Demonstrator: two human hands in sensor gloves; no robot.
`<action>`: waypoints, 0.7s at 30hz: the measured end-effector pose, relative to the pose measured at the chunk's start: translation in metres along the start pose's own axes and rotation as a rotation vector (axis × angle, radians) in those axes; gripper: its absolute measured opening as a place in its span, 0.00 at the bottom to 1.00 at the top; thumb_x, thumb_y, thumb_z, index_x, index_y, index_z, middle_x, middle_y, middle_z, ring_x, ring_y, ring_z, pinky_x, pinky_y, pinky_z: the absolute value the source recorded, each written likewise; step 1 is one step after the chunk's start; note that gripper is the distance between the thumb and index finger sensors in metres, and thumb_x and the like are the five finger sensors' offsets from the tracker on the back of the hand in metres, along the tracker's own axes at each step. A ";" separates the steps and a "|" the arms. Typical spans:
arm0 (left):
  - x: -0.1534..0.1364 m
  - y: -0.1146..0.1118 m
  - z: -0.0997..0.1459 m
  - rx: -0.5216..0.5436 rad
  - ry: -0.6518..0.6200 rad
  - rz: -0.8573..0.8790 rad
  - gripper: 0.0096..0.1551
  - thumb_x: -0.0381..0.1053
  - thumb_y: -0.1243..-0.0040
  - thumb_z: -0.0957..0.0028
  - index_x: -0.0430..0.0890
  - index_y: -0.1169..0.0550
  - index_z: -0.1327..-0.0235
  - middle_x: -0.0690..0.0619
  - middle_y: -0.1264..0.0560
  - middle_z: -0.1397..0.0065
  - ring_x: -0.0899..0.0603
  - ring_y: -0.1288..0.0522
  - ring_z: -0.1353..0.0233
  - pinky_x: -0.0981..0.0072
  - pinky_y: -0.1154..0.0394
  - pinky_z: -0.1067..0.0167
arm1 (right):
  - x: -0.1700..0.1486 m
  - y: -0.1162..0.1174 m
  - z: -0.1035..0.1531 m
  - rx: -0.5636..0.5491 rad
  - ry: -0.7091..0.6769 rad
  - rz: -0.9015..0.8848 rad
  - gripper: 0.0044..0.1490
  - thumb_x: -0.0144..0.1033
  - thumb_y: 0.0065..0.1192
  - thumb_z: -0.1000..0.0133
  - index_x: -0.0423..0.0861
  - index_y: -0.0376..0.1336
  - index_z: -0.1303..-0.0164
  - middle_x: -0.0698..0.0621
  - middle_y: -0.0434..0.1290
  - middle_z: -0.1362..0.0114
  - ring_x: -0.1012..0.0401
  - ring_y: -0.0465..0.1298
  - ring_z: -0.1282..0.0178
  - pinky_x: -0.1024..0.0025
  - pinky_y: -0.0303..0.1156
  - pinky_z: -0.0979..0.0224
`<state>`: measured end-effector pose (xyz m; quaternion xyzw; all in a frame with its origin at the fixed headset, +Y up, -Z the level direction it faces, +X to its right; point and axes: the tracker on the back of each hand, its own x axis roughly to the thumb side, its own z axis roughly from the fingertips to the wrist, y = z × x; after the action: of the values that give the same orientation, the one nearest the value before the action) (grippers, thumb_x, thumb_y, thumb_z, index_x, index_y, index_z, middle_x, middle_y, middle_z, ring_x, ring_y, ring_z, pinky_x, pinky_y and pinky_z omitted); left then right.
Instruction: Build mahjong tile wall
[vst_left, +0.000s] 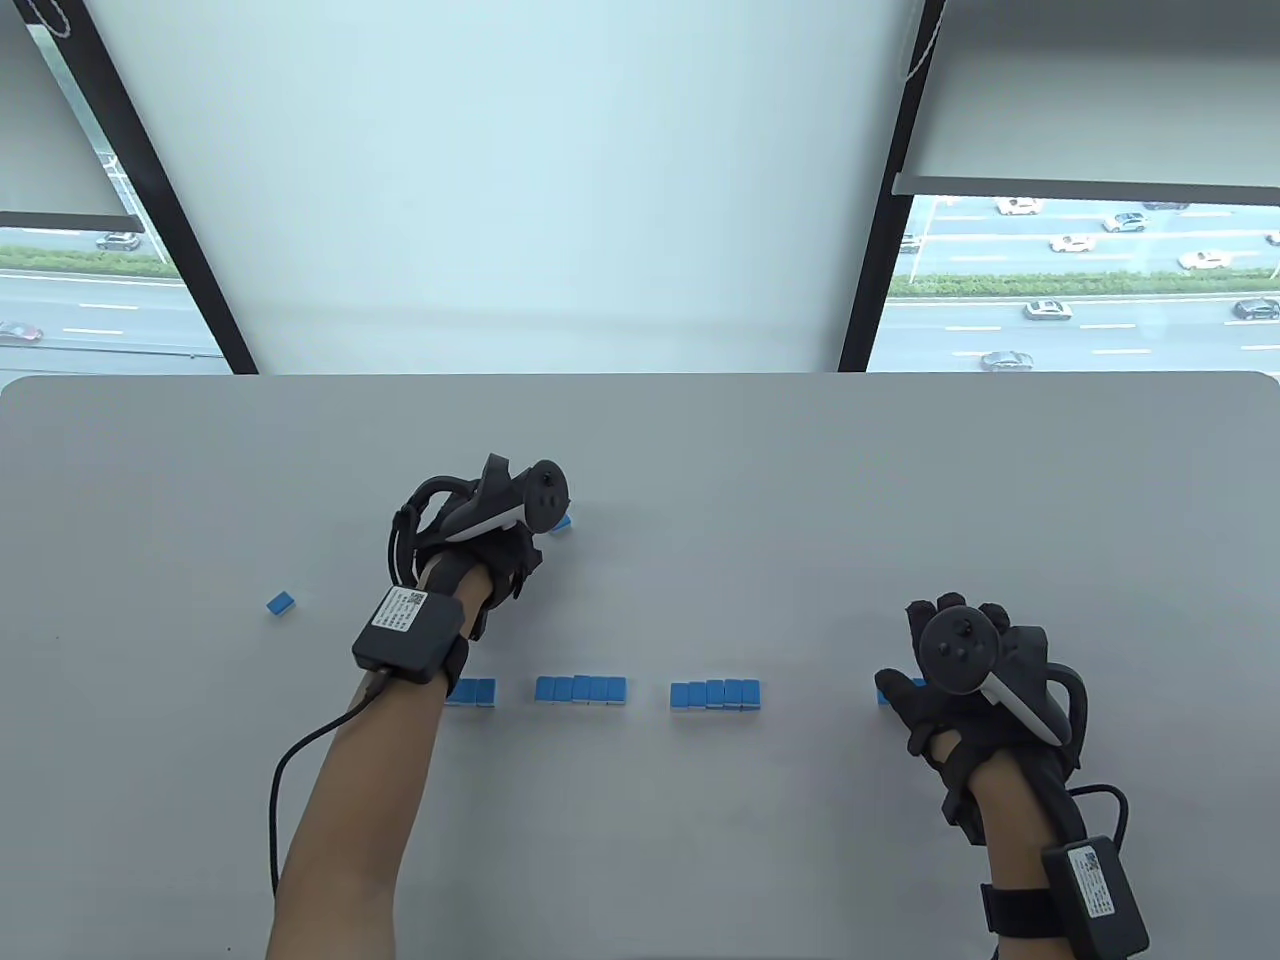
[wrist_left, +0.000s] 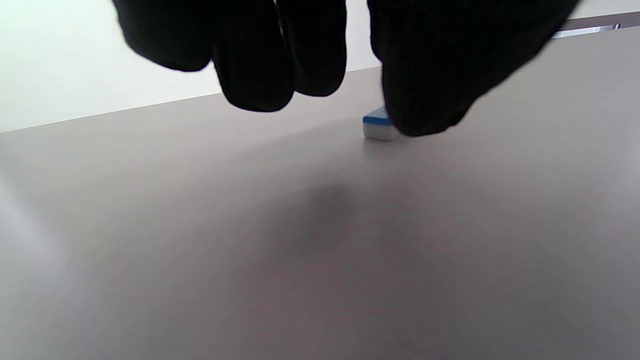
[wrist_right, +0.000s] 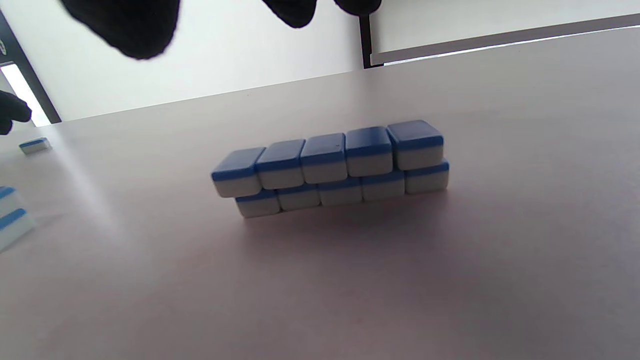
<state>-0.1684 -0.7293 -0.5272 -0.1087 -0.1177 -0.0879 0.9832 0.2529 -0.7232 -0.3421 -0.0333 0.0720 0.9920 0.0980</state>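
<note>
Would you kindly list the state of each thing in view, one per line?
Left hand: reaching over a loose tile, grip unclear.
Right hand: fingers spread, over the right-end tiles.
Two-layer wall segment: stacked five wide, upper row slightly offset.
Stray tile: lying alone, blue side up.

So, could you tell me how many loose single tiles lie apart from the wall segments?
2: one loose tile at the table's far left, another tile under the left hand's fingertips. Others may be hidden.

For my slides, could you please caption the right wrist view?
A two-tier stack of blue-backed mahjong tiles stands on the grey table.
</note>
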 end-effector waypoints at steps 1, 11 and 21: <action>0.004 -0.003 -0.007 -0.023 0.003 -0.010 0.46 0.57 0.30 0.58 0.69 0.40 0.26 0.57 0.33 0.21 0.42 0.26 0.28 0.40 0.30 0.31 | 0.000 0.000 0.000 -0.001 0.001 0.004 0.53 0.64 0.54 0.51 0.50 0.44 0.21 0.46 0.40 0.16 0.38 0.38 0.22 0.33 0.31 0.32; 0.028 -0.006 -0.022 -0.028 0.023 -0.114 0.35 0.59 0.31 0.59 0.65 0.29 0.34 0.61 0.22 0.36 0.49 0.18 0.41 0.47 0.23 0.37 | 0.000 0.000 0.000 0.001 -0.001 0.006 0.53 0.64 0.55 0.51 0.50 0.44 0.21 0.46 0.41 0.16 0.38 0.38 0.21 0.34 0.31 0.31; 0.009 0.016 0.022 -0.057 0.050 -0.087 0.34 0.57 0.29 0.59 0.53 0.25 0.36 0.56 0.19 0.40 0.47 0.16 0.44 0.45 0.22 0.40 | 0.002 0.000 0.000 -0.002 -0.023 -0.002 0.53 0.64 0.54 0.51 0.50 0.44 0.21 0.47 0.40 0.16 0.38 0.38 0.22 0.33 0.31 0.31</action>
<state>-0.1615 -0.7101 -0.5072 -0.1291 -0.0953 -0.1368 0.9775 0.2506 -0.7227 -0.3422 -0.0221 0.0699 0.9923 0.0996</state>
